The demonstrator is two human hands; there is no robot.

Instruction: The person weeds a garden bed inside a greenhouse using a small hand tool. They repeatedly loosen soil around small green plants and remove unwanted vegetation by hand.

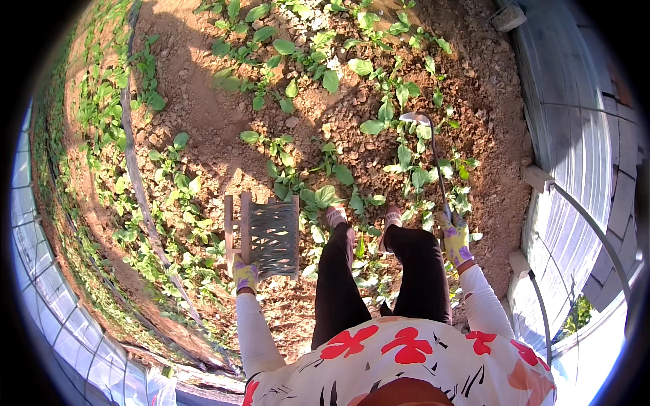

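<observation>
My left hand (246, 274), in a yellow patterned glove, grips the wooden frame of a small stool with a woven strap seat (274, 238), held at my left side. In my right hand (455, 238), gloved alike, is the handle of a hand hoe (437, 160). The hoe's curved metal neck points away from me, and its pale blade (415, 118) is over or among leafy green plants (403, 155). Whether the blade touches the soil I cannot tell. My feet stand among the plants, between stool and hoe.
Rows of leafy seedlings (264, 76) grow in crumbly brown soil (203, 96). A dark hose or strip (133, 162) runs along the bed at left. At right are a plastic sheet wall (569, 127), concrete blocks (538, 179) and curved poles (591, 223).
</observation>
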